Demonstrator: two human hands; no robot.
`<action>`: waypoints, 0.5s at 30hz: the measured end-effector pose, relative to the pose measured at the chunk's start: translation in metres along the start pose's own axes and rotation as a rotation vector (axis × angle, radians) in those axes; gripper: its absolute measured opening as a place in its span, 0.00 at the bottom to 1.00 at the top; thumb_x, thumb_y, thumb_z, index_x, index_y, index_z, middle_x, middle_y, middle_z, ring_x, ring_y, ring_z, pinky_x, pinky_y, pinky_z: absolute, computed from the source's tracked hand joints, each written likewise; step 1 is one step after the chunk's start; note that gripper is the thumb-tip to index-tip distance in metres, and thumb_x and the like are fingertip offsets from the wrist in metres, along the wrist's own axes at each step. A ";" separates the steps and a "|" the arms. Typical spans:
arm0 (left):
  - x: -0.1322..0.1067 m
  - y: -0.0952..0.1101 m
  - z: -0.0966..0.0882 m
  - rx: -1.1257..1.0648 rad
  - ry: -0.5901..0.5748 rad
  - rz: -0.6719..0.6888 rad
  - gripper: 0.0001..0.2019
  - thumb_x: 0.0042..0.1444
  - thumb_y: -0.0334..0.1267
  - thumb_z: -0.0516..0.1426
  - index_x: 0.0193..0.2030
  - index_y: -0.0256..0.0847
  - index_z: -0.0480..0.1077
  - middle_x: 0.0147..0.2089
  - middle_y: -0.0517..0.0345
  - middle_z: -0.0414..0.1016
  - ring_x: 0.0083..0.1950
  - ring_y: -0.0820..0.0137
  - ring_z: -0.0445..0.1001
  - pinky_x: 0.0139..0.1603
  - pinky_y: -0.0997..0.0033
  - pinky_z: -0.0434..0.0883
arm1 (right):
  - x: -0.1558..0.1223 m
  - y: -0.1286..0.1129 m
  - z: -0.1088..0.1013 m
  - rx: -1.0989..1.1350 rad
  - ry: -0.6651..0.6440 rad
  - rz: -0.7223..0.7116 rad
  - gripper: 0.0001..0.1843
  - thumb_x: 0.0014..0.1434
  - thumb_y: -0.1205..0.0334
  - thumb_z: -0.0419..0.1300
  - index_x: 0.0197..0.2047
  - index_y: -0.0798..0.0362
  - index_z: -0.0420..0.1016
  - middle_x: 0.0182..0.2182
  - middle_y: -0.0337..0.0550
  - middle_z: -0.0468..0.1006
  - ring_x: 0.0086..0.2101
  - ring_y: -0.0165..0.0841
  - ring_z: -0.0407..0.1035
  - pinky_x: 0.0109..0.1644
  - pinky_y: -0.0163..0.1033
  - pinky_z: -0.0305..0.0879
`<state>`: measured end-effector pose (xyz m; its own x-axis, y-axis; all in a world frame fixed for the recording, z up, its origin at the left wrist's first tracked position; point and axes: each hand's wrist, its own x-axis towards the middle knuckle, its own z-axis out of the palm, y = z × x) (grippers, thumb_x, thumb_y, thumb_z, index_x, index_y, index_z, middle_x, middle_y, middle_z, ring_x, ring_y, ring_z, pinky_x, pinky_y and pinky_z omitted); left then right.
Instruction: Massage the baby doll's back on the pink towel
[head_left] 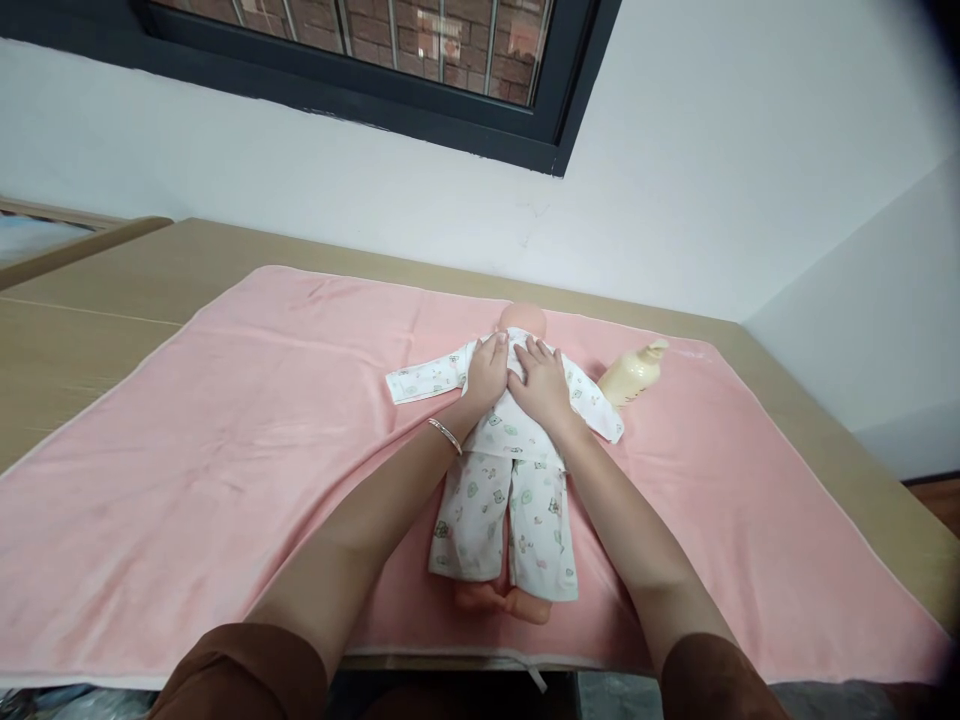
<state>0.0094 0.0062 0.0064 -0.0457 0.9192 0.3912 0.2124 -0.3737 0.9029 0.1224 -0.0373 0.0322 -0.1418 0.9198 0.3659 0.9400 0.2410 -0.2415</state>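
Observation:
A baby doll (517, 440) in a white printed top and trousers lies stretched out, its smooth head (523, 319) toward the wall and its bare feet (502, 603) toward me. No face shows on the head. My left hand (488, 372) rests flat on the left side of the doll's upper body, fingers pointing at the head; a silver bangle circles that wrist. Beside it, my right hand (541, 380) lies flat on the right side, its fingers a little spread. Neither hand grips anything. Both doll sleeves reach outward.
Under the doll a pink blanket (300, 400) covers much of the wooden table (90, 290). A cream pump bottle (634, 373) leans at the doll's right sleeve. Behind the table stand a white wall (660, 200) and a dark-framed window (450, 100).

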 end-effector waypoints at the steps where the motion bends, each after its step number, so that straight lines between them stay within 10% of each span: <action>1: 0.001 -0.001 0.000 -0.006 -0.001 -0.001 0.25 0.70 0.52 0.41 0.50 0.43 0.75 0.57 0.52 0.78 0.63 0.65 0.72 0.72 0.60 0.60 | -0.003 -0.003 -0.001 -0.012 -0.013 -0.023 0.29 0.65 0.57 0.52 0.67 0.56 0.66 0.69 0.54 0.59 0.68 0.52 0.50 0.72 0.64 0.40; 10: 0.007 -0.005 0.001 -0.039 0.003 -0.087 0.18 0.66 0.41 0.48 0.55 0.39 0.72 0.59 0.48 0.76 0.62 0.64 0.72 0.67 0.60 0.66 | -0.005 0.017 0.001 0.111 0.024 -0.059 0.26 0.64 0.54 0.56 0.63 0.50 0.71 0.66 0.45 0.65 0.67 0.45 0.54 0.72 0.57 0.45; 15: 0.003 -0.003 0.001 0.171 -0.075 0.048 0.16 0.64 0.40 0.51 0.55 0.42 0.72 0.60 0.50 0.76 0.65 0.62 0.70 0.75 0.52 0.54 | 0.005 0.017 0.005 0.125 0.070 0.086 0.24 0.67 0.57 0.51 0.62 0.51 0.72 0.66 0.48 0.66 0.66 0.44 0.58 0.70 0.55 0.51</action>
<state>0.0097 0.0105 0.0049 0.0396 0.9100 0.4128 0.3760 -0.3963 0.8376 0.1360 -0.0268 0.0253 -0.0369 0.9160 0.3994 0.9011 0.2033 -0.3831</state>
